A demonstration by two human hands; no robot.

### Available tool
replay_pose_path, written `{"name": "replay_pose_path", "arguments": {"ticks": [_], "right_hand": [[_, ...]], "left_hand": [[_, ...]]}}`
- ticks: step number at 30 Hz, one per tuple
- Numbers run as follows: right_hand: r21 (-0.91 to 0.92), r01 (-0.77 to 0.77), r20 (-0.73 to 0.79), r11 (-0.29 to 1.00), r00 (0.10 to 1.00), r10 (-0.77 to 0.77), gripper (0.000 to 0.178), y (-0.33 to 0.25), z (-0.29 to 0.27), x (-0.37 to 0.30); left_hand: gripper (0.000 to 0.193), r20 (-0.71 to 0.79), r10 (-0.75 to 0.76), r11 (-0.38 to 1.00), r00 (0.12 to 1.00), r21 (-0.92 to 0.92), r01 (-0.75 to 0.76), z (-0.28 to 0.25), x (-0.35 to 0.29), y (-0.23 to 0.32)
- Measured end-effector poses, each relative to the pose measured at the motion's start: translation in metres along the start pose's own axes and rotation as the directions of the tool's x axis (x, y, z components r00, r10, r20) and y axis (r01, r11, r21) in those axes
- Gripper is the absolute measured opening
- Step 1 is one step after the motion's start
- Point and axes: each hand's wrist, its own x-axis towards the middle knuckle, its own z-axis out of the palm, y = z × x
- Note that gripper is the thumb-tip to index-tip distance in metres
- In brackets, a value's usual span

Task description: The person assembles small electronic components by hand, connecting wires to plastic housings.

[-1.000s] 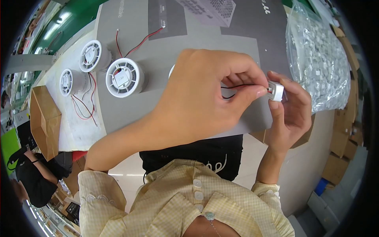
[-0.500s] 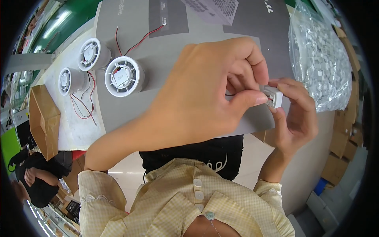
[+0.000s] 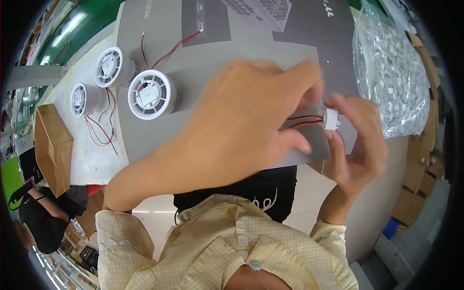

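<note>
Between the thumb and fingertips of my right hand [image 3: 360, 140] is a small white plastic block [image 3: 330, 119], probably a connector housing. Two pairs of red and black wires [image 3: 305, 123] run from its left side and pass behind my left hand [image 3: 256, 111]. That hand is smeared by motion; its thumb is spread away from the fingers, and nothing shows between them. To the left, a round white fan-like unit [image 3: 152, 94] with a slotted face lies on the grey mat [image 3: 212, 72], its red and black lead [image 3: 176, 47] stretching toward the back.
Two more white round units [image 3: 108, 67] lie at the left, with loose wires [image 3: 112, 118]. An open brown cardboard box [image 3: 54, 150] is at the table's left edge. A clear bag [image 3: 394, 77] of small white parts lies at the right. A person in black [image 3: 46, 222] is at lower left.
My left thumb and fingers have parted from the white block and drawn slightly left. The block has turned in my right hand, and its wires now show.
</note>
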Motion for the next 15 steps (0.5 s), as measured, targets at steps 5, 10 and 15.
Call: {"name": "replay_pose_path", "arguments": {"ticks": [5, 10, 15], "right_hand": [[-0.165, 0.048, 0.193, 0.985, 0.981, -0.015, 0.034, 0.003, -0.004, -0.001], [-0.151, -0.090, 0.228, 0.984, 0.966, 0.124, 0.032, 0.005, 0.001, -0.010], [0.003, -0.260, 0.204, 0.966, 0.945, 0.254, 0.032, 0.012, 0.004, -0.020]], "left_hand": [[0.026, 0.064, 0.153, 0.820, 0.986, 0.550, -0.162, 0.008, -0.006, -0.018], [0.025, 0.119, 0.231, 0.576, 0.966, 0.784, -0.234, 0.019, -0.014, -0.009], [0.032, 0.262, 0.163, 0.450, 0.951, 0.838, -0.308, 0.023, -0.018, -0.019]]}}
